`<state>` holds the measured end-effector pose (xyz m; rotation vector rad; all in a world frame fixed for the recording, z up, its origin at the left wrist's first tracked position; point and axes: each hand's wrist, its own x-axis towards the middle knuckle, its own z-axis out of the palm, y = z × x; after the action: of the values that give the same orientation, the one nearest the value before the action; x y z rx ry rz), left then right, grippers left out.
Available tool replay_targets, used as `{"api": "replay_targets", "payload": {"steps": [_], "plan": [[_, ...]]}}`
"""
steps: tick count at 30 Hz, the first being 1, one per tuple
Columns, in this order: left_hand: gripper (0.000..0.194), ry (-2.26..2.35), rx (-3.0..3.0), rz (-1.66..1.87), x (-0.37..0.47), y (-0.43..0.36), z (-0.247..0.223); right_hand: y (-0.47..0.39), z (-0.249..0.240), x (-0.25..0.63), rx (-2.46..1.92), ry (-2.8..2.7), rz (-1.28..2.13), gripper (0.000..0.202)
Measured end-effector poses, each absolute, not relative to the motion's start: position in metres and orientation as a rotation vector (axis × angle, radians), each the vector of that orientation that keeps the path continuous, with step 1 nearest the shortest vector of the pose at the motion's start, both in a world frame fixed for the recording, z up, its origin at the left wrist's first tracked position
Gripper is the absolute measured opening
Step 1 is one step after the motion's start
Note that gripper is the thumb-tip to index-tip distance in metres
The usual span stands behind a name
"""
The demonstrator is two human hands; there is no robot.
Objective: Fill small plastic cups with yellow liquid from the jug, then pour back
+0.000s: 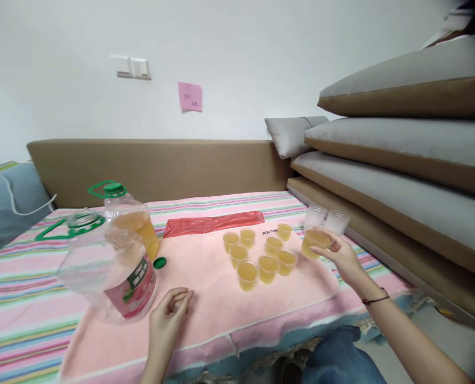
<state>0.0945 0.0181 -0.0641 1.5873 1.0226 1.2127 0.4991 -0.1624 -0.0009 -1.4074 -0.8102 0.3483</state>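
My right hand (335, 250) grips a clear plastic cup of yellow liquid (311, 246) at the right side of the pink mat (205, 298). Just behind that cup stand two stacks of whitish clear cups (337, 220). Several filled cups (247, 274) stand on the mat between my hands. My left hand (173, 306) is near the front of the mat with its fingers curled and thumb close to them, nothing visible in it. Left of it is a large clear jug with a pink label (131, 288), its mouth uncapped. Behind it stands a green-capped jug (139, 226) holding yellow liquid.
A green cap (159, 262) lies beside the jugs. A folded red plastic bag (213, 223) lies behind the cups. Stacked grey and brown cushions (401, 176) rise along the right. A brown padded board (161, 168) stands at the back, below the wall.
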Motion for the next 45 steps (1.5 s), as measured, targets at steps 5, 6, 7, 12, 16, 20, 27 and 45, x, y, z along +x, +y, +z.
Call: {"api": "replay_targets", "payload": {"steps": [5,6,7,12,16,20,27,45], "plan": [[0.023,0.944,1.977,1.28,0.084,0.0,-0.061,-0.143,0.053,0.447,-1.341,-0.895,0.348,0.064],[0.022,0.954,2.005,1.306,0.08,-0.004,-0.06,-0.137,0.061,0.435,-1.335,-0.908,0.381,0.063],[0.02,0.972,2.034,1.34,0.076,-0.007,-0.06,-0.13,0.068,0.423,-1.324,-0.913,0.424,0.062],[0.017,1.075,2.125,1.647,0.043,-0.007,-0.061,-0.089,0.094,0.357,-1.234,-0.984,0.614,0.063],[0.043,1.312,2.004,2.077,0.015,0.017,-0.046,-0.056,0.111,0.305,-1.104,-1.127,0.709,0.057],[0.111,1.48,1.899,2.017,0.0,0.044,-0.033,-0.026,0.124,0.264,-1.012,-1.23,0.769,0.053],[0.119,1.626,1.804,1.643,0.004,0.045,-0.05,0.016,0.142,0.219,-0.949,-1.222,0.836,0.062],[0.111,1.884,1.915,1.751,0.063,0.02,-0.066,0.034,0.143,0.221,-1.045,-1.314,0.822,0.055]]}}
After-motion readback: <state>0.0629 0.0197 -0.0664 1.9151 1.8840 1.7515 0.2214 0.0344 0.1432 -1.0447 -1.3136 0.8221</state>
